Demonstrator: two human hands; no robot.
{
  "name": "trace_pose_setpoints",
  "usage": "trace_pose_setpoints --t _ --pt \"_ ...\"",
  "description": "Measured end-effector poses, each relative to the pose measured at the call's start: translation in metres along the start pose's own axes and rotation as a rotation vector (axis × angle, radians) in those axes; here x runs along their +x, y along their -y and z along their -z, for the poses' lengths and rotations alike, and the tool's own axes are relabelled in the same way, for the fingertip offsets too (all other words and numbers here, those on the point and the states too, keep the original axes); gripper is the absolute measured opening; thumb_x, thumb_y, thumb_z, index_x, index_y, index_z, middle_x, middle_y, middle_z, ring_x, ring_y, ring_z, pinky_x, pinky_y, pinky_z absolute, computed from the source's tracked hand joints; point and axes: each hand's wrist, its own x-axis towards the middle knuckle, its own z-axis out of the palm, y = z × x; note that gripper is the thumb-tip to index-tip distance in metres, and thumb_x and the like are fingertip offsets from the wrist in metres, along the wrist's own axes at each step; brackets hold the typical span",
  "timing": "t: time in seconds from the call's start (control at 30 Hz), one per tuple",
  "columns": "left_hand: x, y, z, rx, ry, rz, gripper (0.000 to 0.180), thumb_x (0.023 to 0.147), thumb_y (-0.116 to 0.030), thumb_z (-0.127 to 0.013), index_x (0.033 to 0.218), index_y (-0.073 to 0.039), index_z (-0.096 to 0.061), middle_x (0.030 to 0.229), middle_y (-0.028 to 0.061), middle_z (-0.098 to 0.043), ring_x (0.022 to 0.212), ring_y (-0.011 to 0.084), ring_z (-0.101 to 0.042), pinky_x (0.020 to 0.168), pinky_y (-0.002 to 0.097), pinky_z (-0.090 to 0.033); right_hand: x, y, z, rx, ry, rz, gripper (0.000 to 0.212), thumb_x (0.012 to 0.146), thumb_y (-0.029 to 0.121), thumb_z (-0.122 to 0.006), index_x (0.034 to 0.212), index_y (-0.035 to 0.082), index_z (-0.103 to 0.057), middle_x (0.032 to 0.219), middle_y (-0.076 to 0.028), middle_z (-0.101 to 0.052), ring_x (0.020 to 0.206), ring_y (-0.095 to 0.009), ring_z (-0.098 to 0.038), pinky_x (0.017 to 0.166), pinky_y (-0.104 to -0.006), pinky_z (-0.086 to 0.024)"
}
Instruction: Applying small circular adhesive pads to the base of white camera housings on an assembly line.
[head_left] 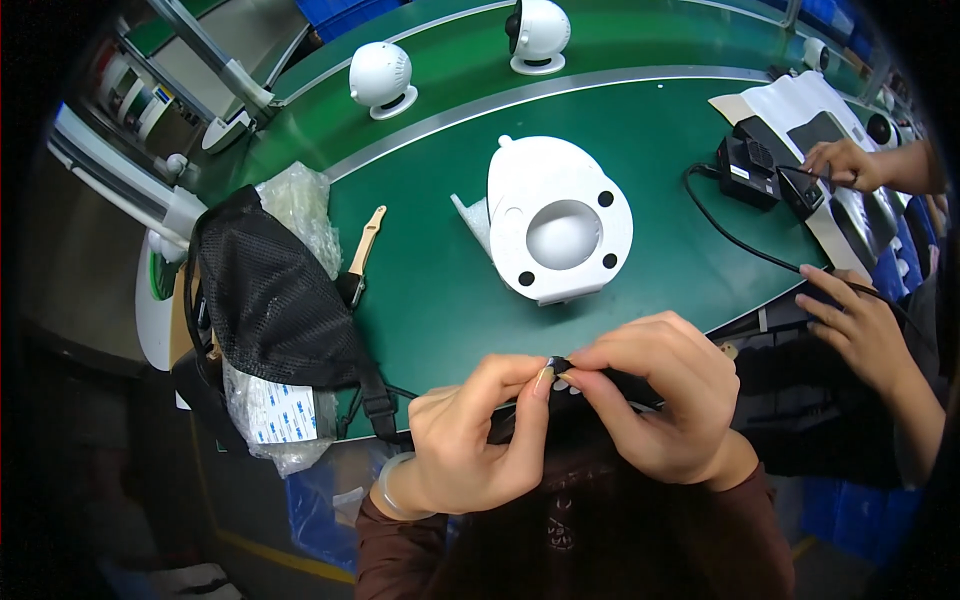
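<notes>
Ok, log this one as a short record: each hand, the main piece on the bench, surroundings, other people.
Left hand: pinching small dark piece
Right hand: pinching the same piece
Bench centre: white housing with three round black pads, on green worktop
Left side: black mesh bag, tan-handled tool
Right side: co-worker's two hands, black cable

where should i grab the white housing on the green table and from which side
Probably by the outer rim of the white housing, from its right, using the right hand once free of the small dark piece. That edge curves outward over the green table, while a pale strip juts out at the left; the smooth dome in its opening looks harder to hold.
</notes>
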Motion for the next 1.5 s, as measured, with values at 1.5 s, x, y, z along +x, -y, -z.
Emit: trace_pose_setpoints --t 1.5 --pt "0.009 0.043 -0.035 -0.391 -0.187 0.27 0.003 0.078 0.004 -0.056 0.081 0.004 -0.055 0.081 0.0096 -0.058 0.075 0.0154 -0.055 0.069 0.024 -0.043 0.062 -0.046 0.003 -0.066 0.133 -0.091 0.006 0.073 0.001 -0.062 0.078 -0.002 -0.06 0.099 -0.016 -0.063 0.08 -0.016 -0.06 0.073 -0.025 -0.045"
